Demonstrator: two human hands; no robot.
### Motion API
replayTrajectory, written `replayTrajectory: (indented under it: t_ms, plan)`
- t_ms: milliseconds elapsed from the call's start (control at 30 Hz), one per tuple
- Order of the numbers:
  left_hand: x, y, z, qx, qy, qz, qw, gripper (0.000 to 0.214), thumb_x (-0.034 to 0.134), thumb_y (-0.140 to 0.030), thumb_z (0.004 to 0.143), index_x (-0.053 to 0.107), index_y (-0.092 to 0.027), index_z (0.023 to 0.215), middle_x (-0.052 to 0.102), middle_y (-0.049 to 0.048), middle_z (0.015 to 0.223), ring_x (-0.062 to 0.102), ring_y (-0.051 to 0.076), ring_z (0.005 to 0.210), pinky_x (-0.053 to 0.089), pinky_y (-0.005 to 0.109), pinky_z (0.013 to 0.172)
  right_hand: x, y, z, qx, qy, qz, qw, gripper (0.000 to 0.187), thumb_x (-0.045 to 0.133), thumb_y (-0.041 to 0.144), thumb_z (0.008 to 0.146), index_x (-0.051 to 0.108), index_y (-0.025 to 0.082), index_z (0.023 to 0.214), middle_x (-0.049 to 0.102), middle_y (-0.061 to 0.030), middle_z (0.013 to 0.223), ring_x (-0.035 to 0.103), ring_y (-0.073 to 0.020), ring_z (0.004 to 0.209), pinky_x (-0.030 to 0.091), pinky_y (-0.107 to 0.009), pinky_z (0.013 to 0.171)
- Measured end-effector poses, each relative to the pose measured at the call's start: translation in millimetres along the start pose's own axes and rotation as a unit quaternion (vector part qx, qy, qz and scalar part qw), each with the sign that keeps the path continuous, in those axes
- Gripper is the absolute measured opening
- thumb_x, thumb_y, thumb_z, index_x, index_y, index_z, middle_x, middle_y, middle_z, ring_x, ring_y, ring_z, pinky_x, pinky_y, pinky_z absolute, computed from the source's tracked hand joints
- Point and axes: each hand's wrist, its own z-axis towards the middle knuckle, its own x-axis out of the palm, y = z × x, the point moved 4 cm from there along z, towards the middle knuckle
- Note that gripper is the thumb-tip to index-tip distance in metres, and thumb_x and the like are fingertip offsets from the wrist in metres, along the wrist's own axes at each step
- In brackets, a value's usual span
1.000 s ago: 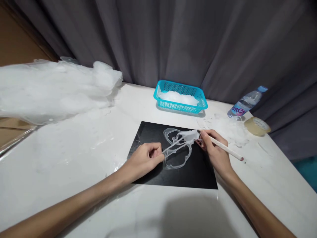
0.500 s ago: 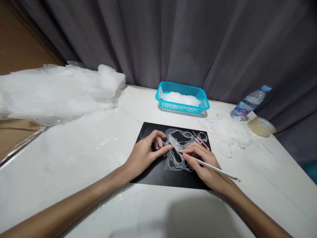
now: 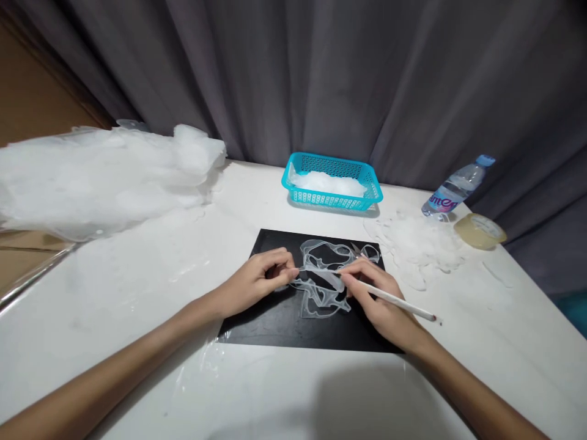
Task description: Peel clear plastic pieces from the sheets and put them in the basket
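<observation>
My left hand (image 3: 263,273) pinches the left end of a thin translucent strip (image 3: 328,279) between thumb and forefinger. My right hand (image 3: 378,293) grips a slim white pen-like tool (image 3: 403,304) in a writing hold. Its working end, at the fingertips, meets the strip's right part; I cannot make out the tip's kind. Under both hands lies a black mat (image 3: 293,333). Tangled translucent cut-outs (image 3: 321,304) with curvy edges rest on it. Small scissors (image 3: 356,250) lie at the mat's far right, their handles hidden behind my right hand.
A blue basket (image 3: 332,200) with white translucent pieces stands behind the mat. To the right are a pile of clear scraps (image 3: 419,244), a water bottle (image 3: 454,188) and a tape roll (image 3: 479,231). A large heap of translucent sheets (image 3: 105,180) fills the far left.
My left hand has drawn back to the left and closed its fingers into a pinch on the strip. The tool in my right hand has tilted slightly flatter. The view has shifted a little.
</observation>
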Motion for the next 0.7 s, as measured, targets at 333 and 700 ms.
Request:
replayTrajectory:
  t_ms: [333,700]
  plan:
    - [-7.8,6,0,-0.032,-0.085,0.149,0.985,0.025,0.064,-0.032,0.088,0.046,-0.021,0.075,0.05,-0.0027,0.078,0.048,0.016,0.071,0.037,0.03,0.066,-8,-17,10,0.046,-0.052,0.045,0.997,0.022,0.058,0.039,0.103,0.07,0.022,0.1,0.066,0.0005,0.078,0.062,-0.0159,0.075,0.047,-0.029,0.072]
    - [15.3,-42,-21,0.238,-0.126,0.305,0.914,0.031,0.073,-0.031,0.096,0.064,-0.028,0.125,0.056,0.0092,0.14,0.047,0.03,0.125,0.039,0.045,0.106,23,26,-17,-0.208,0.087,-0.089,0.97,0.026,0.058,0.021,0.105,0.067,0.019,0.129,0.071,-0.0083,0.106,0.068,-0.0175,0.094,0.054,-0.031,0.084]
